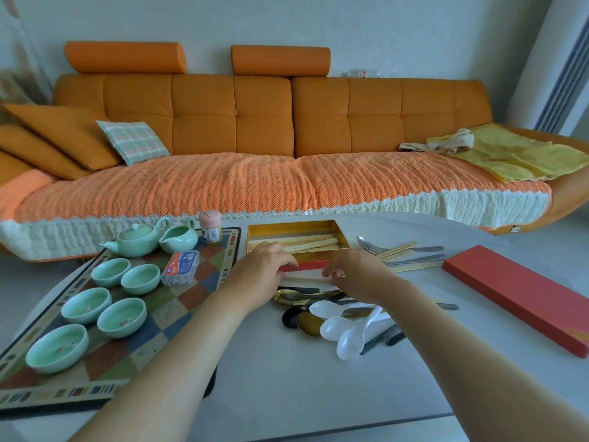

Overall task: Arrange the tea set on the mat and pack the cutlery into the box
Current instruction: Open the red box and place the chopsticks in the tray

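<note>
A gold-lined box (298,228) with a red outer wall stands at the table's middle and holds wooden chopsticks (314,244). My left hand (264,266) and my right hand (353,269) both grip the box's near red-and-white edge (310,266). Loose spoons, white plastic (345,327), gold (294,298) and black, lie just in front of the box. More spoons and chopsticks (401,253) lie to its right. On the chequered mat (134,355) at the left stand a green teapot (137,240), a green pitcher (180,239) and several green cups (122,317).
The red box lid (522,295) lies at the right on the white table (302,387). A pink-capped jar (210,229) and a small plastic case (181,267) sit on the mat. An orange sofa (261,148) runs close behind the table.
</note>
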`<state>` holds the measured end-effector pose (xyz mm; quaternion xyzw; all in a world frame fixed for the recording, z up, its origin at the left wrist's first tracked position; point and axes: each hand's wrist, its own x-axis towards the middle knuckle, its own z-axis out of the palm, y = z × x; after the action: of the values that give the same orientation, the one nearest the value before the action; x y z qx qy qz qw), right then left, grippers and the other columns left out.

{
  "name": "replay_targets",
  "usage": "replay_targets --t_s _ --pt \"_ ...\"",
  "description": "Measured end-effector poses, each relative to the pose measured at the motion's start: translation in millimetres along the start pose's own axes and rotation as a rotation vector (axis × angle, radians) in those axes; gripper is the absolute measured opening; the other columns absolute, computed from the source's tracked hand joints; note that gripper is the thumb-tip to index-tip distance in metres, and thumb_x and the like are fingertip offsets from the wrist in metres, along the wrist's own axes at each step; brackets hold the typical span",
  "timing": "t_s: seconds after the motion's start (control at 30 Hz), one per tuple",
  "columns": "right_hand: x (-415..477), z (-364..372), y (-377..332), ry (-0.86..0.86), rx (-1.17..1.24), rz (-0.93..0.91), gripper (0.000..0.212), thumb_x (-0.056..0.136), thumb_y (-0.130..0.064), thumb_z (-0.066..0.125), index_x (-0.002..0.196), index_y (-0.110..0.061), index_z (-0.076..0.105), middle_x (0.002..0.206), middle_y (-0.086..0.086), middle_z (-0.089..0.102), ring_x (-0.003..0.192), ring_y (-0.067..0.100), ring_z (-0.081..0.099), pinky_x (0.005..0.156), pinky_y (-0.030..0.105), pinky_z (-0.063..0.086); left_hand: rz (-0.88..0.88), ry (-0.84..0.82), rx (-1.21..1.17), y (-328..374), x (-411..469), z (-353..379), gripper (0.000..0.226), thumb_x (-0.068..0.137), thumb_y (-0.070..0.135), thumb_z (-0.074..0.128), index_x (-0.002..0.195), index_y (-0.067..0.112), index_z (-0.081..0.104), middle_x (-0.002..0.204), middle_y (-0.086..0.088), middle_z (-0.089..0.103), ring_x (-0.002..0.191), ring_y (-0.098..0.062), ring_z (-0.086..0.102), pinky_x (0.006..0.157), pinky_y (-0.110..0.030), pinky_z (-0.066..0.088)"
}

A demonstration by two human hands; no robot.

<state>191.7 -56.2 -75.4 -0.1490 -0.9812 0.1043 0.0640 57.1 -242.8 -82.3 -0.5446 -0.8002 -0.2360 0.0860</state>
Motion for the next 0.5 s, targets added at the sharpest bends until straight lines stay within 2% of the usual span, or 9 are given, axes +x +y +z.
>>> replay_targets --t_s 0.07,0.13,0.2,0.27,0.4,0.5 --pt "1.9 1.2 0.0 -0.002 0.039 -0.001 0.025 0.096 -0.022 0.057 0.113 -0.031 0.071 0.112 -0.010 0.067 0.094 0.010 0.061 0.077 0.022 0.050 0.036 0.030 0.039 2.2 2.4 0.3 0.032 0.091 0.012 0.065 0.120 0.024 0.068 0.111 0.009 0.059 0.112 -0.011 0.048 0.090 -0.030 0.046" --pt "4.0 -0.5 0.2 0.025 0.084 -0.016 0.023 0.096 -0.022 0.057 0.113 -0.030 0.071 0.107 -0.008 0.065 0.089 0.012 0.060 0.077 0.027 0.052 0.063 0.005 0.074 3.4 4.7 1.3 0.032 0.092 0.017 0.064 0.122 0.026 0.067 0.113 0.009 0.062 0.110 -0.014 0.052 0.090 -0.032 0.046" --pt "4.7 -4.1 0.0 0.076 0.170 -0.041 0.020 0.096 -0.022 0.059 0.110 -0.027 0.072 0.096 -0.011 0.059 0.083 0.011 0.059 0.077 0.030 0.052 0.030 -0.052 0.066 3.0 6.6 2.3 0.028 0.096 0.019 0.057 0.122 0.027 0.066 0.110 0.008 0.066 0.104 -0.015 0.058 0.082 -0.031 0.047" --pt "4.8 -7.8 -0.2 0.129 0.247 -0.061 0.017 0.096 -0.022 0.059 0.107 -0.025 0.072 0.094 -0.013 0.055 0.081 0.007 0.057 0.077 0.027 0.050 -0.041 -0.083 0.010 1.1 9.7 -0.4 0.028 0.099 0.019 0.051 0.121 0.025 0.067 0.107 0.006 0.067 0.100 -0.016 0.061 0.077 -0.029 0.046" --pt "8.6 -12.1 2.4 0.260 0.273 -0.059 0.023 0.099 -0.013 0.053 0.114 -0.017 0.070 0.101 -0.005 0.058 0.083 0.013 0.058 0.077 0.024 0.046 -0.147 0.016 -0.093 -8.1 17.4 -12.0 0.025 0.100 0.022 0.052 0.119 0.021 0.068 0.109 0.006 0.066 0.100 -0.013 0.060 0.078 -0.025 0.041" --pt "15.2 -13.8 5.2 0.365 0.248 -0.054 0.025 0.098 -0.010 0.052 0.114 -0.014 0.071 0.098 -0.007 0.059 0.083 0.010 0.054 0.073 0.018 0.038 -0.160 0.101 -0.083 -15.4 20.8 -14.6 0.026 0.099 0.022 0.054 0.120 0.022 0.068 0.113 0.007 0.064 0.105 -0.011 0.056 0.082 -0.025 0.039"
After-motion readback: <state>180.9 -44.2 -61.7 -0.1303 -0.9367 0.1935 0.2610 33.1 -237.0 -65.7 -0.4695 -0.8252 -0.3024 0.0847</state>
